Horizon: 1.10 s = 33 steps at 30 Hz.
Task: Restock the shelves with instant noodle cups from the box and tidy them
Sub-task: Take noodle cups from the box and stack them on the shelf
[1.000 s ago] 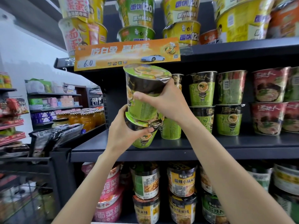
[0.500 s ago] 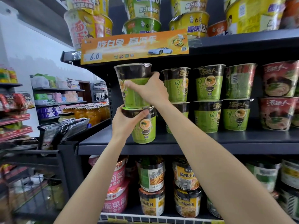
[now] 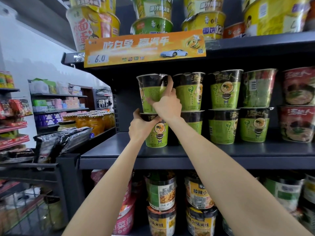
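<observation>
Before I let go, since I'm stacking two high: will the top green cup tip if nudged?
Probably. The top cup is tall, narrowing to a small base on the lower cup. It probably feels light. Its glossy wrap may slide.

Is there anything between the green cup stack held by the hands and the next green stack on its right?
In the head view only the right hand, reaching between the upper green cup and the neighbouring stack; its raised finger lies in the narrow gap.

Upper cup [image 3: 151, 92] atop lower cup [image 3: 157, 133], leftmost on shelf [image 3: 238, 150]
</observation>
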### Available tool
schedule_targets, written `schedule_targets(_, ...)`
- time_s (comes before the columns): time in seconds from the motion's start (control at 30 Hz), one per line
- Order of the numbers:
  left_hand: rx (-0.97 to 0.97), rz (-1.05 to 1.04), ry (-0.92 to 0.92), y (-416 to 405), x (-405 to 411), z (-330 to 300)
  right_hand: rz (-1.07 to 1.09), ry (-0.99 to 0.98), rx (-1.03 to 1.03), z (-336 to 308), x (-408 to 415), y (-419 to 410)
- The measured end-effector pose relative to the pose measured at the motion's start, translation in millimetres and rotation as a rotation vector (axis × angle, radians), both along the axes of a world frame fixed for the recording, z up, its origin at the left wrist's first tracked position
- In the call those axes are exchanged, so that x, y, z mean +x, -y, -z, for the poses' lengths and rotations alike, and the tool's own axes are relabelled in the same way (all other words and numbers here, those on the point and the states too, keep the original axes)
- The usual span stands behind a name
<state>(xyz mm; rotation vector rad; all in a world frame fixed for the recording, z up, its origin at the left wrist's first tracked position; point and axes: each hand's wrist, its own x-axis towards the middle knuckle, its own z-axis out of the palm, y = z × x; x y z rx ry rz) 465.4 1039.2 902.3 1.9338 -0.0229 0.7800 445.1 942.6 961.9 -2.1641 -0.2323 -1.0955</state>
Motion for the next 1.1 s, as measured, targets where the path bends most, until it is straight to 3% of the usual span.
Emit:
schedule_targets(0.27,0.149,0.012,0.052,2,-14,5,-0.007,0.056,-0.057,17,-8,9)
schedule_targets(0.43,0.142,-0.057,0.390,23,-65,19,-0.171,0.314,-0.020,53,-54,58)
schedule_targets(0.63,0.254,0.285,0.797,116,-137,70,0.008,0.569,-0.189,133,-139,175)
schedule_targets(0.73,0.389,0.426,0.868,185,-170,123,0.103,0.542,-0.265,196,-198,254)
schedule_targets(0.83,0.510,0.613,0.761,261,-207,195,0.198,0.341,-0.317,275,-264,334)
schedule_targets(0.9,0.539,0.745,0.581,318,-240,252,0.293,0.110,-0.303,337,-313,389)
schedule_targets(1.1,0.798,0.969,-0.215,464,-318,395,0.562,-0.539,-0.080,484,-454,516)
